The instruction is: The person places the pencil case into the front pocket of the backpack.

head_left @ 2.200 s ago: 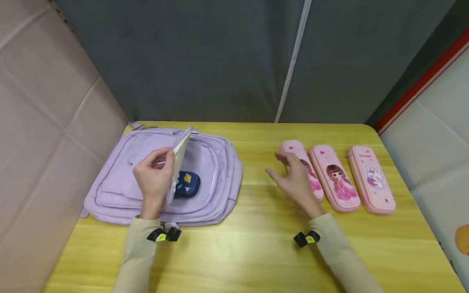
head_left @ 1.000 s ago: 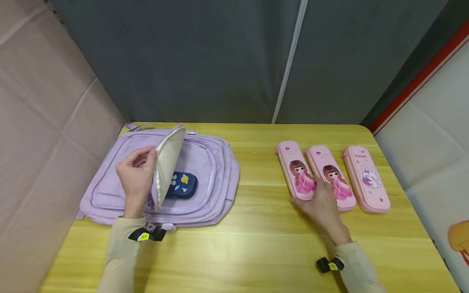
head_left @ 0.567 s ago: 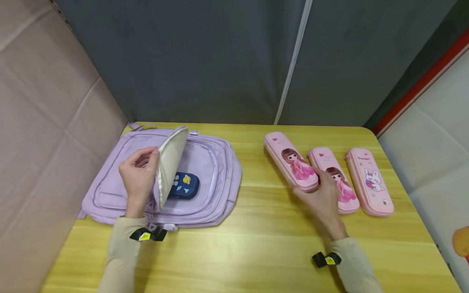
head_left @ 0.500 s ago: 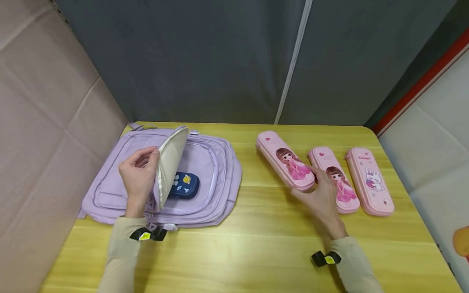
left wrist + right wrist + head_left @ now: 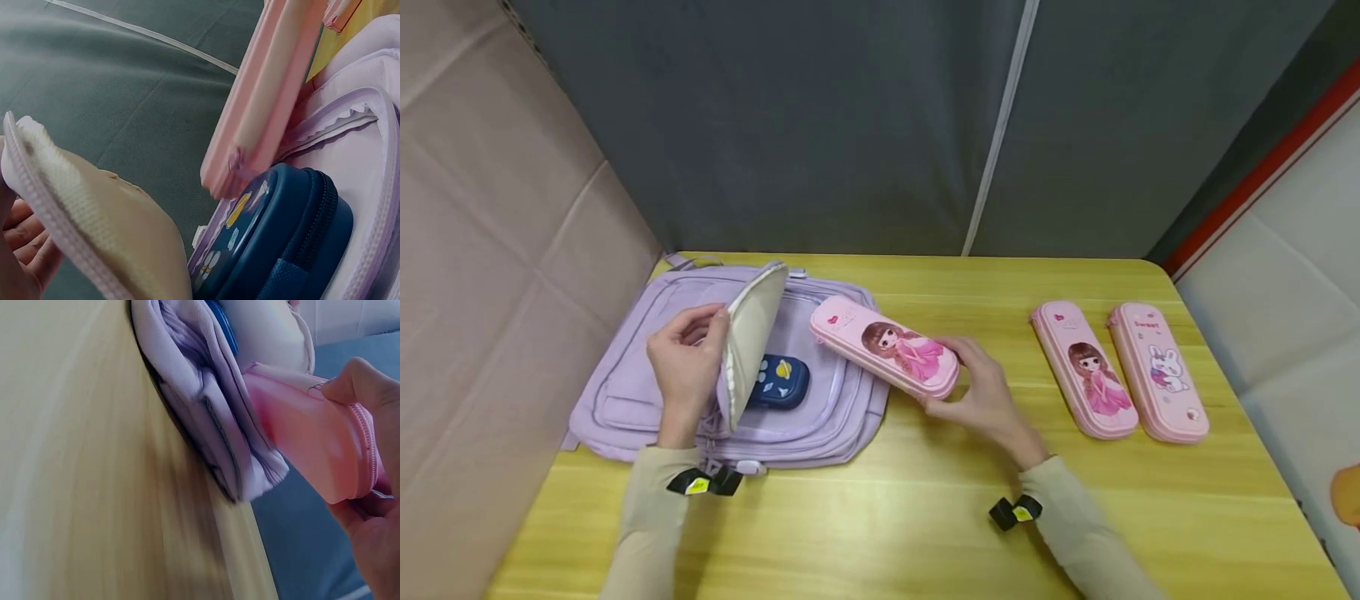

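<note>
My left hand (image 5: 688, 358) pinches the edge of the front flap (image 5: 755, 333) of a lilac backpack (image 5: 647, 392) and holds it raised, its cream lining showing. Inside the opened pocket lies a navy pencil case (image 5: 784, 382) with planet pictures, partly hidden behind the flap. My right hand (image 5: 981, 396) grips one end of a pink pencil case (image 5: 883, 346) printed with a doll in a pink dress. The case's far end is over the backpack's right part, tilted toward the pocket. In the left wrist view that end hangs just above the navy case (image 5: 281, 231).
Two more pink pencil cases lie on the right of the wooden table (image 5: 880, 533): one with a doll (image 5: 1086, 371), one with a rabbit (image 5: 1159, 372). A grey curtain (image 5: 820, 125) stands behind the table, a pale wall (image 5: 512, 250) at the left.
My right hand has taken hold of the leftmost pink pencil case, lifted it and carried it left over the backpack. My left hand has drawn the flap further left and now keeps it there.
</note>
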{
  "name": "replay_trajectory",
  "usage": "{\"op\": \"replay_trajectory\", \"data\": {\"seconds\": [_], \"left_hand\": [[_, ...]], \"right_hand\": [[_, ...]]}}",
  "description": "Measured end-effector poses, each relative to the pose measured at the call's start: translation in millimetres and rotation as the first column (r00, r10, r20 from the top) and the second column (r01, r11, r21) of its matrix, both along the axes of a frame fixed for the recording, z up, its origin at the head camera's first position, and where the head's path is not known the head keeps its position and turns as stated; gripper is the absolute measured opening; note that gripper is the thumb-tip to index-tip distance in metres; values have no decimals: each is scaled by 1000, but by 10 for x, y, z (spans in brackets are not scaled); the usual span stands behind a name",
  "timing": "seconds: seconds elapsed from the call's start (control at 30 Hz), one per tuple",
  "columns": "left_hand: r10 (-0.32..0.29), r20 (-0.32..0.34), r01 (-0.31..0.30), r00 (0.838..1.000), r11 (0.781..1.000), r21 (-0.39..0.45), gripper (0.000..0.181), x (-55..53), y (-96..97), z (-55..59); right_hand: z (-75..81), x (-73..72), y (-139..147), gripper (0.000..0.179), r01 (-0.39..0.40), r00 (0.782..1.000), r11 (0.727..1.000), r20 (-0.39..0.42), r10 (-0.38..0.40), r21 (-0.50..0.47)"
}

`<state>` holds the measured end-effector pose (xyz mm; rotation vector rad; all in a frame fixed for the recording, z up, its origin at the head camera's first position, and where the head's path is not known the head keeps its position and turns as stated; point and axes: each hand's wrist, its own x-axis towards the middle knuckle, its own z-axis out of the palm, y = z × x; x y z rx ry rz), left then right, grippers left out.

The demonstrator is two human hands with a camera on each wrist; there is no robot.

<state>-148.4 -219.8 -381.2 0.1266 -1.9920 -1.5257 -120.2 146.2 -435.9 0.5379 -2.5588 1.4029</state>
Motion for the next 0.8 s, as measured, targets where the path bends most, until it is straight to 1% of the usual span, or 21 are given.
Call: {"op": "replay_trajectory", "data": {"seconds": [0.13, 0.23, 0.4, 0.5, 0.57, 0.67, 0.8], "left_hand": [[1, 1, -1, 1000, 1000, -15, 15, -2, -3, 32], [-7, 14, 7, 1000, 1000, -4, 15, -4, 4, 51], [-18, 29, 18, 999, 1000, 7, 15, -17, 23, 60], [-21, 20, 21, 1000, 999, 24, 14, -13, 26, 62], [-25, 17, 24, 1000, 999, 33, 13, -2, 25, 62], [-23, 19, 23, 1000, 999, 31, 14, 4, 21, 57], [-25, 13, 25, 1000, 999, 37, 14, 14, 15, 53]], "right_hand": [[-9, -116, -220, 83, -65, 998, 998, 16, 65, 26], [0, -213, -351, 83, -101, 995, 994, 21, 100, 31], [30, -359, -504, 84, -151, 988, 988, 23, 150, 26], [40, -418, -577, 84, -178, 983, 984, 50, 177, 17], [40, -445, -624, 84, -185, 980, 983, 73, 183, 18], [38, -476, -687, 85, -166, 981, 986, 107, 163, 18], [67, -508, -774, 84, -142, 984, 990, 114, 139, 24]]}}
